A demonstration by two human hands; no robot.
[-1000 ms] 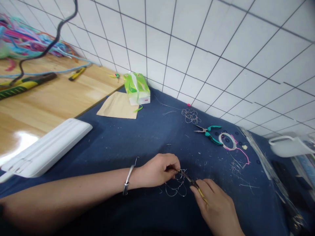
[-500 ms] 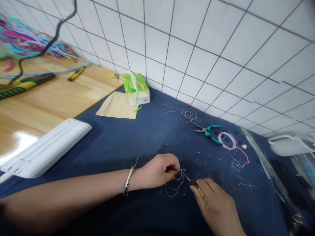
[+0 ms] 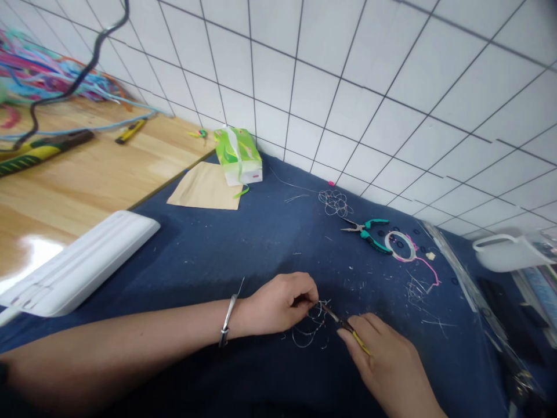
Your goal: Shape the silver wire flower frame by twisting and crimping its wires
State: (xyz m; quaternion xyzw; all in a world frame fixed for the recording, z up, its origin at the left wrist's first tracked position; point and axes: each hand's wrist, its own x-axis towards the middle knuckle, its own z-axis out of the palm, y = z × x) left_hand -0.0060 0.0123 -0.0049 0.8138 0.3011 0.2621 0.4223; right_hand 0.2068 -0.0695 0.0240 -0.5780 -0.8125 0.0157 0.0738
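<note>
My left hand (image 3: 282, 303) pinches one end of a looped piece of thin silvery wire (image 3: 307, 334), whose curls hang below the fingertips. A metal bangle circles that wrist. In my right hand (image 3: 385, 357) are pliers with yellow handles (image 3: 359, 342), the fingers closed round the grips. Their dark jaws point left and reach the wire right beside my left fingertips. Whether the jaws are closed on the wire is too small to tell.
Teal-handled pliers (image 3: 365, 229), a coil of wire (image 3: 335, 203), a white ring with pink cord (image 3: 400, 247) and wire scraps (image 3: 418, 289) lie on the blue cloth. Behind are a tissue pack (image 3: 243, 162) and brown paper (image 3: 204, 188). A white power-bank-like block (image 3: 96, 255) lies left.
The whole view has shifted very slightly. Both hands keep nearly the same place, with the pliers' jaws still at the wire beside my left fingertips.
</note>
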